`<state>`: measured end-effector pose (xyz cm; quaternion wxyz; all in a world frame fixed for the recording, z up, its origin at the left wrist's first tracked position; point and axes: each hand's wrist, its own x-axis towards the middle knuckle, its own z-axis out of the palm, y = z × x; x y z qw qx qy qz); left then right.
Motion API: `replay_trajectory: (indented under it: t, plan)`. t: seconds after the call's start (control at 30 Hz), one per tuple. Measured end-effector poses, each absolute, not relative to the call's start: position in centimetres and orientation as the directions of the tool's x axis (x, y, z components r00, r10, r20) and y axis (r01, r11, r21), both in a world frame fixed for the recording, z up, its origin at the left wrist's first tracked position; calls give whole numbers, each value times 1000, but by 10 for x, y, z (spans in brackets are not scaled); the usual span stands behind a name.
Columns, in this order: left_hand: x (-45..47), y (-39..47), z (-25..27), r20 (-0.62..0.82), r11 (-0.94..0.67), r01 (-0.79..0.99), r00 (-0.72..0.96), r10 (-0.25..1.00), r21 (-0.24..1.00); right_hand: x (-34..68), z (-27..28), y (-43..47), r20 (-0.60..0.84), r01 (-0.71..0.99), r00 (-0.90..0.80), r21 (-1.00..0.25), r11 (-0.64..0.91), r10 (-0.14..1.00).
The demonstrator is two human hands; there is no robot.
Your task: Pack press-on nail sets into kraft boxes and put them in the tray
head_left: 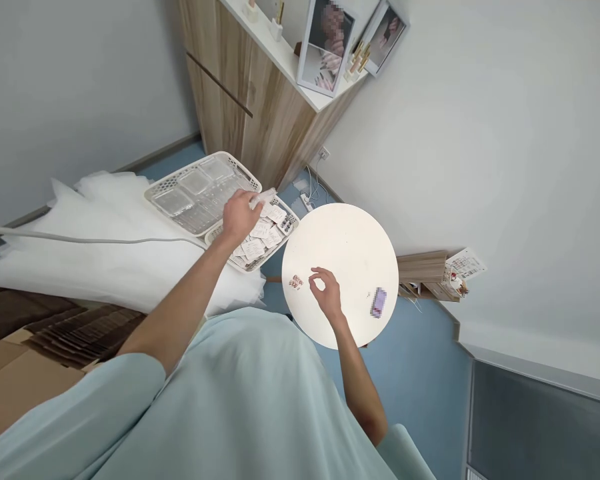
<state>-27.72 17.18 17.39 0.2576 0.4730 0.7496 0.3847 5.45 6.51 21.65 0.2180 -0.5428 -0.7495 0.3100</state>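
Note:
My left hand [240,217] is closed on a small clear plastic piece [266,197], perhaps a packet. It is above a white basket [253,267] filled with small white printed packets [254,249]. Over the round white table [350,233], my right hand [326,293] has thumb and forefinger curled into a ring. Whatever those fingertips pinch, if anything, is too small to make out. Just left of that hand lies a little heap of small reddish pieces [296,282]. A blurred purple item [379,303] rests toward the table's right side.
Another white basket [153,195] with clear plastic boxes [195,181] stands behind the first. White tulle [105,253] and cardboard [25,380] are at the left. A wooden cabinet [260,87] stands behind; a power strip [307,202] and cables lie on the floor beside the table.

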Motion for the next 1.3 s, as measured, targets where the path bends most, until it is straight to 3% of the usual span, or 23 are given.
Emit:
replay_trajectory:
  t: [0.33, 0.7, 0.83, 0.97, 1.07, 1.17, 1.3]
  plan:
    - [-134, 82, 220, 68, -9, 262, -219, 973, 965, 115, 233, 83, 59, 484, -220, -860, 161, 974]
    - [-19, 50, 218, -197, 180, 140, 120, 973, 974, 199, 205, 50, -182, 197, -56, -966, -168, 982]
    - [10, 45, 207, -288, 275, 116, 117, 950, 954, 216, 196, 28, -240, 129, 26, -962, -242, 970]
    - [38, 34, 199, -493, 494, -7, 51, 869, 869, 225, 194, 14, -164, 221, 180, -954, -202, 970]
    - [57, 24, 200, -612, 620, -211, 111, 783, 755, 224, 192, 7, -57, 392, 173, -912, -122, 983]
    - [68, 17, 204, -628, 629, -328, 123, 768, 705, 218, 190, 1, 10, 483, 89, -875, -34, 996]
    - [59, 19, 205, -596, 623, -349, 196, 779, 700, 220, 194, -2, 49, 475, -31, -878, 58, 998]
